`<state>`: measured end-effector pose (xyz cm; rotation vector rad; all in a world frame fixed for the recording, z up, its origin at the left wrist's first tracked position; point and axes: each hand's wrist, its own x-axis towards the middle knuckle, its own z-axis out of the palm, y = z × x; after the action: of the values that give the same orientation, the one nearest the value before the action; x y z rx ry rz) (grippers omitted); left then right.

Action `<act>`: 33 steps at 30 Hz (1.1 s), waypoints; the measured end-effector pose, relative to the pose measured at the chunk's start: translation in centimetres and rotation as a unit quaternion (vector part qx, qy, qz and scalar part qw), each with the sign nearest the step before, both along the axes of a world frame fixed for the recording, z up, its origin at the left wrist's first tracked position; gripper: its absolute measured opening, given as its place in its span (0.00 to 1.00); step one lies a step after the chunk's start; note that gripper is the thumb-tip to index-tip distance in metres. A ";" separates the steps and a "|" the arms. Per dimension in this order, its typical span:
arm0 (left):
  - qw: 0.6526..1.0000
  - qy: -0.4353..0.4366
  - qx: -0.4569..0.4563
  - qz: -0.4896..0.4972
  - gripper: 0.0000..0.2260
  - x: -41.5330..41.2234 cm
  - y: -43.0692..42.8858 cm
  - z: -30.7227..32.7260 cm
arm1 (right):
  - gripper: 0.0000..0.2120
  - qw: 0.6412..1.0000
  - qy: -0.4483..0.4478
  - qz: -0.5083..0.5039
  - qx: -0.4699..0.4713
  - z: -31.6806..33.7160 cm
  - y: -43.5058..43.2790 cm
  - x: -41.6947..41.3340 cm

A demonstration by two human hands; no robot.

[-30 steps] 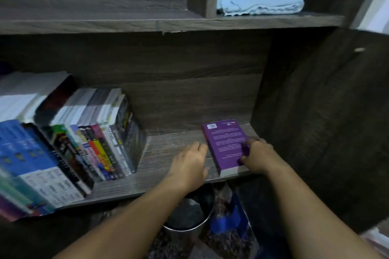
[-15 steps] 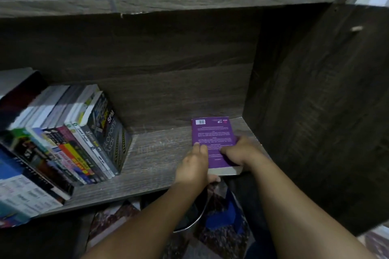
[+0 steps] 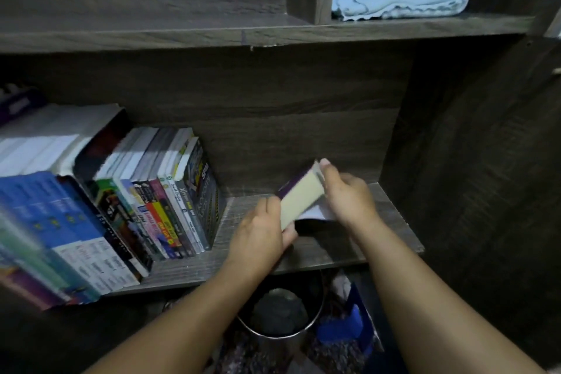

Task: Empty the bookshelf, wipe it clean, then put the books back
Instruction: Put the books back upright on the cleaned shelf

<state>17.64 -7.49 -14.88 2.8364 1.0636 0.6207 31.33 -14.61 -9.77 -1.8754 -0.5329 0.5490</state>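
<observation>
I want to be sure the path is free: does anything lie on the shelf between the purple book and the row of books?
Nothing visible does. The left hand and the right hand hold the purple book tilted up; only bare shelf lies between it and the row of books to its left.

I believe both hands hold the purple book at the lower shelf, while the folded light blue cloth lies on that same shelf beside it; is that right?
Not quite: the head view shows the light blue cloth on the shelf above, in its right compartment. The rest holds: the left hand and right hand hold the purple book at the lower shelf.
</observation>
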 end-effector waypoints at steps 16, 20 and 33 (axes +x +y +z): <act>0.978 -0.011 -0.038 0.206 0.22 -7.0 2.8 7.1 | 0.33 0.941 -0.118 0.316 0.014 0.9 6.1 -9.9; 0.977 -0.076 -0.179 0.084 0.24 -10.5 3.9 7.9 | 0.31 0.952 -0.087 0.294 0.010 1.1 7.0 -11.1; 0.994 -0.046 0.001 0.104 0.24 -19.5 5.0 8.8 | 0.42 0.978 -0.128 0.159 -0.052 1.8 9.3 -16.5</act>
<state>-1.84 -2.53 -6.09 2.6894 1.3515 0.7583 14.81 -5.35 -7.93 -1.9853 -1.0032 0.5544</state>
